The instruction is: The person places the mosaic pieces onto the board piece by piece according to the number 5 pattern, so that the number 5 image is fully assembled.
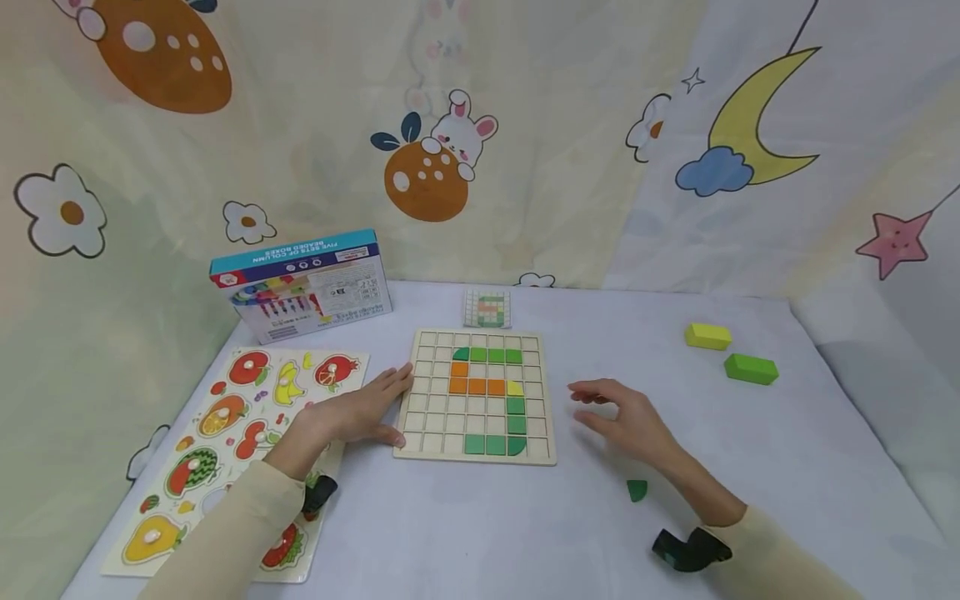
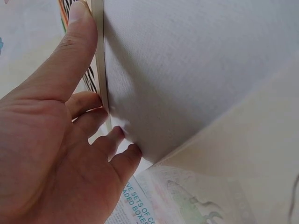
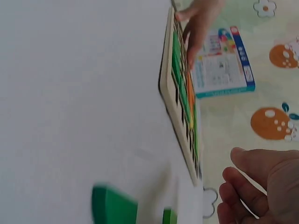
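A wooden grid board (image 1: 480, 459) lies in the middle of the table. Green, orange and yellow tiles (image 1: 477, 386) fill some of its cells in a bent line; other cells are bare wood. My left hand (image 1: 358, 413) rests against the board's left edge, thumb near the lower corner and fingers stretched along the side. To the right of the board my right hand (image 1: 628, 423) hovers with fingers loosely bent and nothing between them. Nearer me, below that hand, lies a loose green tile with a rounded edge (image 1: 637, 490), which shows blurred in the right wrist view.
Behind the board is a small pattern card (image 1: 487, 308). A fruit puzzle board (image 1: 247, 492) lies at the left under my forearm, with a bead-set box (image 1: 307, 287) standing behind it. A yellow block (image 1: 707, 336) and a green block (image 1: 752, 369) sit at the back right.
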A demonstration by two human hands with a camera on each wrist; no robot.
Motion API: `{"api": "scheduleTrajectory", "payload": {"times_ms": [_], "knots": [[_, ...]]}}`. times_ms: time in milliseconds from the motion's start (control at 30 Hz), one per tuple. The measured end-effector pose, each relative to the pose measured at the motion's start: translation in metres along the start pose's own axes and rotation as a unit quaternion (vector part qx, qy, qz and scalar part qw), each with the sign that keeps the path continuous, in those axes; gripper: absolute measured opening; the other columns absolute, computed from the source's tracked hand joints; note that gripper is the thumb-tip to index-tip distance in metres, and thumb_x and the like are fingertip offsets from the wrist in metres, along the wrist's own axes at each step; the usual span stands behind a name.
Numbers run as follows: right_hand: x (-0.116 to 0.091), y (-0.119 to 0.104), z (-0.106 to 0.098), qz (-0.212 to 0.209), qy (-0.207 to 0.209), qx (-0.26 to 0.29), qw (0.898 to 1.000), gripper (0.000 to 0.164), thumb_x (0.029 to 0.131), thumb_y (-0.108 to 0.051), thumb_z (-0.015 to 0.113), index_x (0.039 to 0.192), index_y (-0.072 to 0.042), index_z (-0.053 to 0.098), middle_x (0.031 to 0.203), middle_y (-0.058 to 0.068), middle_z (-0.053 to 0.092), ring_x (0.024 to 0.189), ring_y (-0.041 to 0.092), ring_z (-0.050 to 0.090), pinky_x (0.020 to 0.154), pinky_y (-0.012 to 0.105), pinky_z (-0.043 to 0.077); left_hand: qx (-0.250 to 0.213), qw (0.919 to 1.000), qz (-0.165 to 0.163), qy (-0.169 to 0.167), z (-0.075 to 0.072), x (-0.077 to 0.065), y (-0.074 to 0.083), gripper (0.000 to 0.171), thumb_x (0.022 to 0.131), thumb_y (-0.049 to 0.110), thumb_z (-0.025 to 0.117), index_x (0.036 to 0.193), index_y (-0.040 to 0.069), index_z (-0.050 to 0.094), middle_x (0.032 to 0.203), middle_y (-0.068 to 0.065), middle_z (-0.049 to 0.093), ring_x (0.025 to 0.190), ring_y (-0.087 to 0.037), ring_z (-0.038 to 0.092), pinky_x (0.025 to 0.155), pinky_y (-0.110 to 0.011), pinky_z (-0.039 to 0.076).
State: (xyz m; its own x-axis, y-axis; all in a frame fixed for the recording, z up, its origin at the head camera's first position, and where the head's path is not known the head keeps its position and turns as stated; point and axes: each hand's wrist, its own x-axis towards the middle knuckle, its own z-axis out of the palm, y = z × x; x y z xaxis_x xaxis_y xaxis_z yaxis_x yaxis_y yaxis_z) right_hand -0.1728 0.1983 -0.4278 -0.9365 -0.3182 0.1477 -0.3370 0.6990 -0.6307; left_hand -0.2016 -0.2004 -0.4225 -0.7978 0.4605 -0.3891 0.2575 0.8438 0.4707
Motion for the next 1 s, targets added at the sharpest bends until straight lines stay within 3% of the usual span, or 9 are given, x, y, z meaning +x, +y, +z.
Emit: {"api": "scheduleTrajectory", "payload": {"times_ms": [233,500,800,1000], "knots": [[-0.029,0.048,-0.037,0.012,0.001,-0.049,0.999,0.044,0.085,-0.014,0.074,0.127,-0.014,0.062,0.118,0.002,0.069,0.102,0.02,0.061,0.085,0.029,0.053,-0.005,1.0,-0.002,-0.003,-0.002,-0.002,0.001,0.1,0.08,0.037,0.076,0.156,0.013,0.016,0.165,-0.007,0.004,0.152,-0.033,0.003,0.119,-0.055,0.021],[-0.031,0.065,-0.028,-0.035,-0.017,-0.033,0.999,0.049,0.078,-0.011,0.079,0.125,-0.012,0.064,0.119,0.001,0.069,0.108,0.003,0.061,0.091,0.007,0.045,-0.01,0.9999,-0.003,-0.006,-0.002,-0.001,0.001,0.1,0.08,0.039,0.076,0.156,0.014,0.017,0.165,-0.006,0.003,0.152,-0.032,0.001,0.119,-0.055,0.02],[-0.024,0.054,-0.021,-0.033,-0.026,-0.071,0.997,0.047,0.077,-0.007,0.079,0.122,-0.012,0.066,0.107,-0.003,0.071,0.099,0.015,0.066,0.086,0.03,0.056,-0.005,0.9999,-0.007,-0.01,-0.002,0.001,0.002,0.101,0.08,0.041,0.075,0.157,0.015,0.014,0.165,-0.005,0.002,0.152,-0.031,0.0,0.119,-0.054,0.021],[-0.003,0.014,-0.007,-0.032,-0.051,-0.042,0.997,0.048,0.079,-0.009,0.078,0.125,-0.012,0.065,0.106,-0.002,0.07,0.099,0.019,0.063,0.087,0.04,0.055,-0.011,0.9999,-0.009,-0.01,-0.002,0.0,0.003,0.101,0.081,0.038,0.076,0.157,0.014,0.014,0.165,-0.006,0.002,0.152,-0.031,0.0,0.119,-0.055,0.021]]}}
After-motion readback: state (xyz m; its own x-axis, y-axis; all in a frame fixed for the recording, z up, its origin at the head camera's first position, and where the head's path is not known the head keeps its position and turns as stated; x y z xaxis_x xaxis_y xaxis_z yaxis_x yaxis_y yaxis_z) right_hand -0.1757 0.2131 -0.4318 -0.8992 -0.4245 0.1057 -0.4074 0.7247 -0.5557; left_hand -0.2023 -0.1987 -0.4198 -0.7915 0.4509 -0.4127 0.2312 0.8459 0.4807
